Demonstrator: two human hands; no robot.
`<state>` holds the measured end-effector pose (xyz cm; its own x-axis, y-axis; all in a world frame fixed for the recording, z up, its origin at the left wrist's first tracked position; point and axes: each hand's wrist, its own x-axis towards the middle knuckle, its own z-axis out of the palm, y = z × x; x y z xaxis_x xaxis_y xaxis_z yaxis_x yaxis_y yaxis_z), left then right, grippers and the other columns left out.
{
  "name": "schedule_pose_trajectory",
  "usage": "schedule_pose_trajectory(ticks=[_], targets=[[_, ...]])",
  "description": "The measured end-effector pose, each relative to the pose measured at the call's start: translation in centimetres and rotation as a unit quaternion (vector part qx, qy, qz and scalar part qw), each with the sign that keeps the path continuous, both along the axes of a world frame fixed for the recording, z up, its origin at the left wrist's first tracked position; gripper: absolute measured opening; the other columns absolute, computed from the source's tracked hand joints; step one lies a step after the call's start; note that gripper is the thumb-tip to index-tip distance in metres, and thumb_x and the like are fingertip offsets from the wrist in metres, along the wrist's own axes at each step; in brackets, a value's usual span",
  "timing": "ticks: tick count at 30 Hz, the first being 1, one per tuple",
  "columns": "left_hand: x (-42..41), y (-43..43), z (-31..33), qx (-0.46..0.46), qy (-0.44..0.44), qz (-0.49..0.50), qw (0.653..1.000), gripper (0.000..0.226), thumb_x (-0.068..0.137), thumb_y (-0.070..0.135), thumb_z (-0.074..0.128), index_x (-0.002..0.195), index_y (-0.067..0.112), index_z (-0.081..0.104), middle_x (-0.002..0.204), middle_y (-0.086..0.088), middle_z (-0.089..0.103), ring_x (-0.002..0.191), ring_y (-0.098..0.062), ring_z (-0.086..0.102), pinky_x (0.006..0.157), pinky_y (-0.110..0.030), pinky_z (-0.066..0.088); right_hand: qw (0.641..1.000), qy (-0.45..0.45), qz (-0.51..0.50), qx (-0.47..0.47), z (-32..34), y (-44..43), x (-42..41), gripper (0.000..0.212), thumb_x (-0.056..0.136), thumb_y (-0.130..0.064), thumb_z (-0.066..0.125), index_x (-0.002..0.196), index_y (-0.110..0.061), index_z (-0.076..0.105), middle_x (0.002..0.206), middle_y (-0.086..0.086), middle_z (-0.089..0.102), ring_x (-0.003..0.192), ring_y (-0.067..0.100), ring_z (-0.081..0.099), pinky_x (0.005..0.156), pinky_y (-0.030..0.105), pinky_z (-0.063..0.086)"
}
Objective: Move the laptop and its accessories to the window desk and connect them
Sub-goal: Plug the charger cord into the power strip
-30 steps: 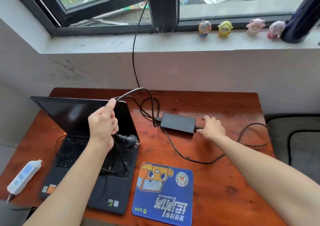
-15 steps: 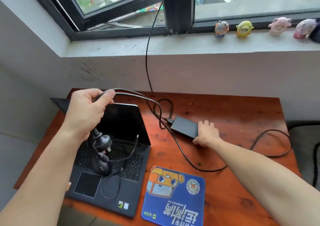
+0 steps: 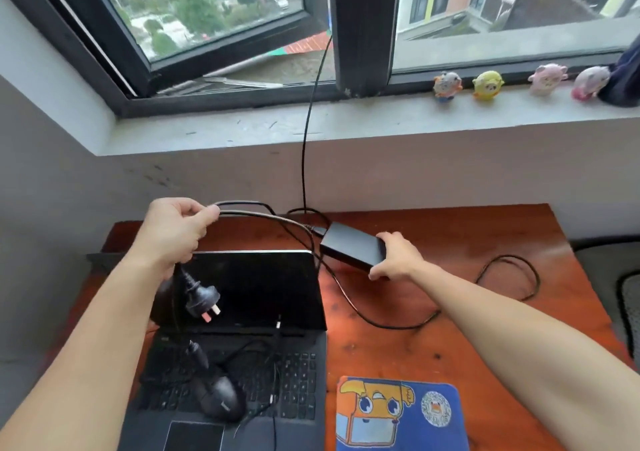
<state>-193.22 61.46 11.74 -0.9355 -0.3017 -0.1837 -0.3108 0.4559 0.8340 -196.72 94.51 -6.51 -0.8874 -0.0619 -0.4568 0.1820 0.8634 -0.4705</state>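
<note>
An open black laptop [image 3: 256, 288] stands on the left of the red-brown window desk [image 3: 467, 242]. A black wired mouse [image 3: 221, 398] lies on its keyboard with its cable. My left hand [image 3: 176, 232] is raised above the laptop's screen, shut on the black power cable [image 3: 263, 215]; the three-pin plug [image 3: 201, 298] dangles below it in front of the screen. My right hand [image 3: 394, 256] grips the black power adapter brick [image 3: 353, 249], tilted up off the desk right of the screen. The adapter's thin cable [image 3: 505, 277] loops over the desk to the right.
A blue mouse pad [image 3: 398, 416] with a cartoon print lies at the desk's front, right of the laptop. Another black cable [image 3: 304, 139] hangs down from the window to the desk. Several small figurines [image 3: 488, 85] stand on the sill. A dark padded seat [image 3: 620, 294] is at the right.
My left hand has lifted the power cable up and back, so the plug now dangles before the screen. My right hand has closed on the adapter and tilted it up off the desk.
</note>
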Motion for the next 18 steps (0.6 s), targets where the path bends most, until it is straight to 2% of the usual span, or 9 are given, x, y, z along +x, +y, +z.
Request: schedule_pose_trajectory(ticks=[3, 5, 7, 10, 12, 14, 16, 18], targets=[[-0.8, -5.0, -0.7, -0.090, 0.002, 0.012, 0.996, 0.024, 0.082, 0.026, 0.072, 0.064, 0.013, 0.063, 0.044, 0.008, 0.048, 0.036, -0.006, 0.036, 0.043, -0.017, 0.028, 0.998, -0.001, -0.008, -0.057, 0.5, -2.8, -0.9, 0.100, 0.055, -0.031, 0.089, 0.142, -0.015, 0.043, 0.131, 0.009, 0.050, 0.119, 0.026, 0.052, 0.096, 0.032, 0.045], [-1.1, -8.8, -0.4, -0.158, 0.026, 0.045, 0.986, 0.023, 0.076, 0.030, 0.075, 0.063, 0.014, 0.065, 0.055, 0.001, 0.058, 0.052, -0.018, 0.051, 0.056, -0.026, 0.040, 0.991, -0.001, -0.035, -0.127, 1.2, -4.8, -1.7, 0.094, 0.054, -0.023, 0.091, 0.137, -0.011, 0.049, 0.128, 0.007, 0.056, 0.112, 0.021, 0.056, 0.091, 0.031, 0.048], [-1.4, -11.7, 0.0, -0.239, 0.049, 0.095, 0.965, 0.021, 0.072, 0.033, 0.074, 0.065, 0.016, 0.064, 0.068, -0.006, 0.067, 0.072, -0.029, 0.064, 0.069, -0.036, 0.051, 0.983, -0.005, -0.042, -0.178, 2.3, -6.3, -2.7, 0.087, 0.054, -0.018, 0.091, 0.133, -0.011, 0.053, 0.123, 0.002, 0.058, 0.105, 0.015, 0.055, 0.084, 0.023, 0.048], [-1.6, -14.3, 0.9, -0.272, 0.135, 0.177, 0.936, 0.012, 0.073, 0.033, 0.066, 0.076, 0.021, 0.067, 0.079, -0.010, 0.071, 0.084, -0.033, 0.067, 0.077, -0.045, 0.056, 0.978, -0.018, -0.015, -0.208, 4.0, -8.8, -4.6, 0.087, 0.053, -0.019, 0.091, 0.132, -0.016, 0.054, 0.120, -0.003, 0.060, 0.106, 0.010, 0.056, 0.080, 0.016, 0.044], [-1.9, -14.6, 0.7, -0.262, 0.173, 0.187, 0.931, 0.014, 0.076, 0.029, 0.066, 0.084, 0.018, 0.070, 0.084, -0.013, 0.072, 0.085, -0.033, 0.067, 0.078, -0.041, 0.055, 0.982, -0.008, 0.004, -0.187, 4.6, -10.4, -5.8, 0.091, 0.050, -0.018, 0.090, 0.133, -0.017, 0.053, 0.119, -0.004, 0.060, 0.108, 0.012, 0.057, 0.083, 0.021, 0.046], [-2.0, -14.2, -0.1, -0.245, 0.180, 0.184, 0.935, 0.012, 0.080, 0.024, 0.067, 0.087, 0.016, 0.071, 0.086, -0.013, 0.073, 0.085, -0.032, 0.067, 0.077, -0.034, 0.051, 0.991, 0.012, 0.022, -0.131, 4.3, -11.4, -6.4, 0.090, 0.052, -0.015, 0.087, 0.134, -0.015, 0.051, 0.121, 0.001, 0.058, 0.109, 0.018, 0.057, 0.085, 0.032, 0.053], [-2.1, -13.7, -1.3, -0.217, 0.169, 0.176, 0.945, 0.009, 0.081, 0.022, 0.067, 0.087, 0.018, 0.070, 0.082, -0.010, 0.072, 0.084, -0.030, 0.065, 0.077, -0.033, 0.049, 0.997, 0.028, 0.043, -0.050, 3.1, -11.7, -6.3, 0.089, 0.058, -0.015, 0.083, 0.139, -0.016, 0.046, 0.126, 0.008, 0.052, 0.115, 0.026, 0.054, 0.094, 0.033, 0.048], [-2.1, -13.3, -2.5, -0.176, 0.150, 0.167, 0.958, 0.009, 0.079, 0.023, 0.068, 0.087, 0.020, 0.070, 0.075, -0.006, 0.070, 0.073, -0.024, 0.063, 0.073, -0.032, 0.050, 0.998, 0.032, 0.044, 0.010, 1.6, -11.2, -5.6, 0.089, 0.062, -0.017, 0.082, 0.141, -0.017, 0.042, 0.131, 0.013, 0.047, 0.120, 0.034, 0.050, 0.100, 0.033, 0.043]])
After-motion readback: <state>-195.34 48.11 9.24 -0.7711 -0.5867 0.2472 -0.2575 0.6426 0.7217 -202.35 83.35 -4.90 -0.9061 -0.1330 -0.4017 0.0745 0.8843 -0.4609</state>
